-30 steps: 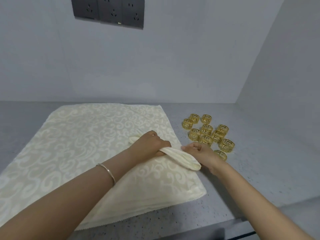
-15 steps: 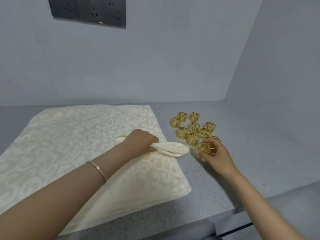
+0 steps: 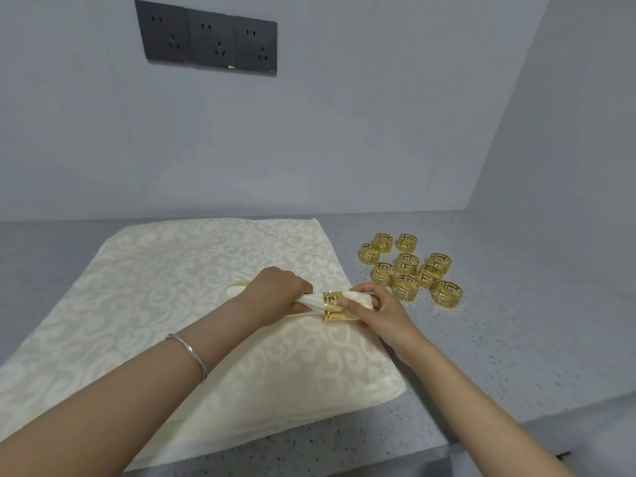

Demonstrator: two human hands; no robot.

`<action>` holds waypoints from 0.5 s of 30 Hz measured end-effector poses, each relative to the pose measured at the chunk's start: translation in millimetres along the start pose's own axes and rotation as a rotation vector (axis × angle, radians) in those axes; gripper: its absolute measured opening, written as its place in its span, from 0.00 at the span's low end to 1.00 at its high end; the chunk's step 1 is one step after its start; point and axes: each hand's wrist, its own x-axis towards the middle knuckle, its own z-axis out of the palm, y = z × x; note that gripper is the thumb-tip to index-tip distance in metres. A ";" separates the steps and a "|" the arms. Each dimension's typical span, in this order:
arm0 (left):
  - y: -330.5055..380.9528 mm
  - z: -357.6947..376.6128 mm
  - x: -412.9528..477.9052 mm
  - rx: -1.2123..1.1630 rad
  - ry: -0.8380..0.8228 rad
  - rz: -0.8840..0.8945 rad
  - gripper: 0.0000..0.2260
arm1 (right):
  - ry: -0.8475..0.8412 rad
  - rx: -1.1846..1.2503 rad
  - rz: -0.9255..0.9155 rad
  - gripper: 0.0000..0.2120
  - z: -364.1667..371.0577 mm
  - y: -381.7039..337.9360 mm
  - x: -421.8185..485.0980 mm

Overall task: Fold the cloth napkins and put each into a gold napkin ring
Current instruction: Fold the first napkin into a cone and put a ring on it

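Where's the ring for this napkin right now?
Head view, right of centre: the ring is around the rolled napkin, between the left hand and the right hand, over the napkin stack.

Rolled napkin (image 3: 358,299) part-hidden in left hand (image 3: 275,291), napkin stack (image 3: 137,304) cropped left

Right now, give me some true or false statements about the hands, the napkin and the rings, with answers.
1. A ring is around the rolled napkin. True.
2. The left hand lies flat on the stack. False: it grips the napkin.
3. Loose rings stand on the counter right of the stack. True.
4. The right hand holds nothing. False: it grips the napkin's end, thumb on the ring.
5. The bracelet is on the right wrist. False: it is on the left wrist.
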 end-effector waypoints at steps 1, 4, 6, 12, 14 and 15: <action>-3.2 1.6 -1.9 0.001 -0.020 -0.008 0.10 | -0.010 -0.009 0.004 0.15 -3.9 -0.1 1.4; -9.7 6.6 -5.2 -0.058 -0.033 -0.022 0.10 | -0.077 -0.071 0.032 0.10 -12.5 0.8 2.5; -8.9 8.3 -5.0 -0.106 -0.038 0.000 0.14 | -0.093 -0.070 0.040 0.08 -11.3 1.3 0.6; 12.3 9.7 4.8 -0.367 -0.060 0.081 0.26 | -0.044 0.012 0.056 0.06 -6.3 0.5 0.4; 12.4 11.3 6.0 -0.427 -0.063 0.057 0.21 | -0.040 0.030 0.068 0.06 -6.6 -0.4 -1.1; 9.6 11.0 6.2 -0.450 -0.090 0.038 0.20 | -0.033 0.035 0.071 0.07 -8.2 -1.0 -1.4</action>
